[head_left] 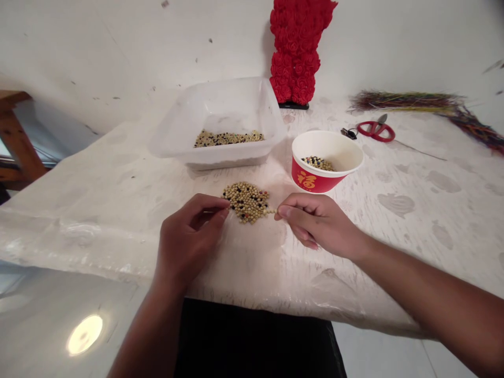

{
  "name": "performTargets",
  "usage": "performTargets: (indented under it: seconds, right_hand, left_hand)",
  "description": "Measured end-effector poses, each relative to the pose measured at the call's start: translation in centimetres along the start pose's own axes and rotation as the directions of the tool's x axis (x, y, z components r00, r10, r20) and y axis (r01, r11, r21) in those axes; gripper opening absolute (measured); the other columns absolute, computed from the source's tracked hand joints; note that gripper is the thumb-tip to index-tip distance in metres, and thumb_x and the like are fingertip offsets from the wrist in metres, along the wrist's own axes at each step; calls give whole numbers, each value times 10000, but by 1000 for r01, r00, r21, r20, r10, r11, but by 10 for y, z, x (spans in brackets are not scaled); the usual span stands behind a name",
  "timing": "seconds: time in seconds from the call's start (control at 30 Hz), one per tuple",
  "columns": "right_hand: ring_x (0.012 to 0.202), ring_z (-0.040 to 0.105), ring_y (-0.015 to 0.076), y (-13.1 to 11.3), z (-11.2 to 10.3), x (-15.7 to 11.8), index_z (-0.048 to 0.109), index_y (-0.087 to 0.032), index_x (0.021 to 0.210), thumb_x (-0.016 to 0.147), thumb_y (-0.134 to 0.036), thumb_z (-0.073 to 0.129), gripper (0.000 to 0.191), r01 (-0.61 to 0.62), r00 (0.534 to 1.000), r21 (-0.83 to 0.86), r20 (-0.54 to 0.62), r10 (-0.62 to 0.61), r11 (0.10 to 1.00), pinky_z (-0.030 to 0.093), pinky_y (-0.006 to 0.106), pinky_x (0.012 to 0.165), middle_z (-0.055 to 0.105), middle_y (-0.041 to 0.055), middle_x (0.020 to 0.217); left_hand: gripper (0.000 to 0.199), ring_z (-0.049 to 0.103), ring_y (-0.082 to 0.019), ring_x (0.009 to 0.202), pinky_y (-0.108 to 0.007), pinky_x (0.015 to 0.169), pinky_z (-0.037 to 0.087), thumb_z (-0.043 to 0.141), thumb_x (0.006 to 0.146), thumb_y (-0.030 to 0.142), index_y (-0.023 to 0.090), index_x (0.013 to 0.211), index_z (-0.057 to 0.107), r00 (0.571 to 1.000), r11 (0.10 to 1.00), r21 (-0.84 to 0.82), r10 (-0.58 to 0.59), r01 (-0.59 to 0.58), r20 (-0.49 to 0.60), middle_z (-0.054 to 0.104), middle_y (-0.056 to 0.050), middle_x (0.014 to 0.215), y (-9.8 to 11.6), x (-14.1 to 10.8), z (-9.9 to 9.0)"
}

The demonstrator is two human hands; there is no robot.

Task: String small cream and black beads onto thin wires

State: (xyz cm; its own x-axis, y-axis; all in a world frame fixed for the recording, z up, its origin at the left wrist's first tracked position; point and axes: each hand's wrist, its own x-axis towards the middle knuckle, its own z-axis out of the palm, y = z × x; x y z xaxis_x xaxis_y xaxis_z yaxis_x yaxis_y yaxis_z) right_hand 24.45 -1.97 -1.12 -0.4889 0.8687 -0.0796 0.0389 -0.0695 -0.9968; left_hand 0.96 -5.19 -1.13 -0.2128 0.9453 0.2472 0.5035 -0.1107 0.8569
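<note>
While my right hand (318,220) pinches the end of a row of pale beads (271,211), my thumb and forefinger are closed on it, the other fingers curled beneath. My left hand (191,231) sits at the opposite edge, thumb and forefinger tips nearly meeting; I cannot tell whether anything lies between them.

The pile of beads (244,199) rests on the desk (244,268) between my two hands, at 12 o'clock from me. Its beads are small, round and mostly tan, with black ones scattered through and a few orange-red ones among them. The pile is roughly round in outline, so it points no clear way. The row is short and cream-coloured, paler than most of the pile; its long axis runs from 9 to 3 o'clock, the 3 o'clock end at my right fingertips. Any thread is too fine to make out.

From the pile, a whitish tub (224,158) holding more beads stands between 11 and 12 o'clock, and a red-and-white paper bowl (323,184), also with beads inside, at 2 o'clock. Red-handled scissors (378,138) lie beyond the bowl, also toward 2.
</note>
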Motion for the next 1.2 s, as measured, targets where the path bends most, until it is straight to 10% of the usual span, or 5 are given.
performTargets:
  seconds: [0.57,1.2]
  right_hand:
    - [365,395,41,1,1,0,668,-191,864,966,-412,595,254,29,999,-27,-42,-30,999,316,210,394,439,-100,488]
    - [422,363,54,-2,2,-3,693,-164,822,940,-388,622,263,48,999,-176,-12,-51,983,283,223,422,437,-77,490]
  left_hand:
    - [225,512,-104,528,-222,514,418,629,867,339,208,684,641,992,990,63,-120,123,-46,594,37,548,11,0,-1]
    - [96,698,-141,701,-279,718,615,750,778,219,193,848,690,992,894,-436,-124,106,-14,718,-6,759,4,-16,7]
